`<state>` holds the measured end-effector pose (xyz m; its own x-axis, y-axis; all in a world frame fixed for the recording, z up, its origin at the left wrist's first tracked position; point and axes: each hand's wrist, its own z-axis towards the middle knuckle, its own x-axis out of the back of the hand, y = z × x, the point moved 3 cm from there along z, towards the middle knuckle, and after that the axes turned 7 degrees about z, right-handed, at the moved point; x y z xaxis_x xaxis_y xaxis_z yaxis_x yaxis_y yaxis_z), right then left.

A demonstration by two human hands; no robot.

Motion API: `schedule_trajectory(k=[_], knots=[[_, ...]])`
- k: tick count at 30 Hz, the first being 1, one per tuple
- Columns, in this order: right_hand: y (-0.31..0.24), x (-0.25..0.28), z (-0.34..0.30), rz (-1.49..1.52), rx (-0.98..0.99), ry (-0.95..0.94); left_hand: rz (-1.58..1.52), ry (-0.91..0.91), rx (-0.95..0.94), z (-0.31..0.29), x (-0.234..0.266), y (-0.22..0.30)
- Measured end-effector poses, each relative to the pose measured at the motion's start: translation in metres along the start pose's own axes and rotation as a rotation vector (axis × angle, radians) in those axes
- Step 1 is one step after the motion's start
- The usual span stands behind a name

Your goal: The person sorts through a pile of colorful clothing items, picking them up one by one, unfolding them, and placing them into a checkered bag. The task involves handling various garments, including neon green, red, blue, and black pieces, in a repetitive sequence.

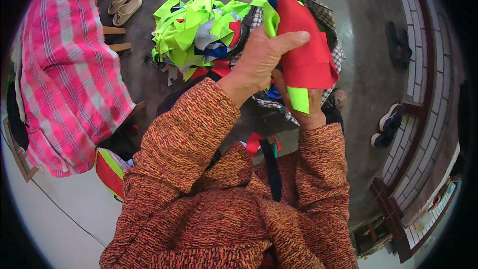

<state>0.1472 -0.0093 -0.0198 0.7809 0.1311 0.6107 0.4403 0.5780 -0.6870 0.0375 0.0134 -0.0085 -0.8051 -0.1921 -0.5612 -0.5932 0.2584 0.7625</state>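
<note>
I hold a red cloth piece (306, 52) with neon green edging up in front of me. My left hand (264, 57) grips it from the left, thumb pressed across its upper part. My right hand (309, 109) pinches its lower edge from beneath, mostly hidden behind the cloth. Both arms wear a rust-orange knitted sleeve (184, 139). Beyond my hands lies a heap of neon green, red, blue and white cloth scraps (196, 30).
A pink checked cloth (69, 69) drapes over furniture at the left. A checked fabric (326, 17) lies under the red piece. Beige slippers (124, 5) sit on the grey floor; dark shoes (388, 124) and a brick step are at the right.
</note>
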Motion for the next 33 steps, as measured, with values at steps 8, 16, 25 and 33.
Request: schedule_trajectory(k=[8, 16, 25, 33], knots=[[-0.010, 0.012, -0.006, -0.046, 0.103, 0.009, -0.007, 0.131, -0.021, 0.008, 0.020, 0.013], [0.002, 0.026, 0.008, 0.070, 0.107, 0.156, 0.388, 0.297, -0.261, 0.009, 0.095, 0.089], [0.019, 0.037, 0.010, 0.088, -0.066, 0.259, 1.096, 0.503, -0.133, -0.009, 0.208, 0.123], [0.042, 0.048, 0.006, 0.128, -0.178, 0.361, 1.778, 0.708, -0.580, -0.006, 0.188, 0.128]])
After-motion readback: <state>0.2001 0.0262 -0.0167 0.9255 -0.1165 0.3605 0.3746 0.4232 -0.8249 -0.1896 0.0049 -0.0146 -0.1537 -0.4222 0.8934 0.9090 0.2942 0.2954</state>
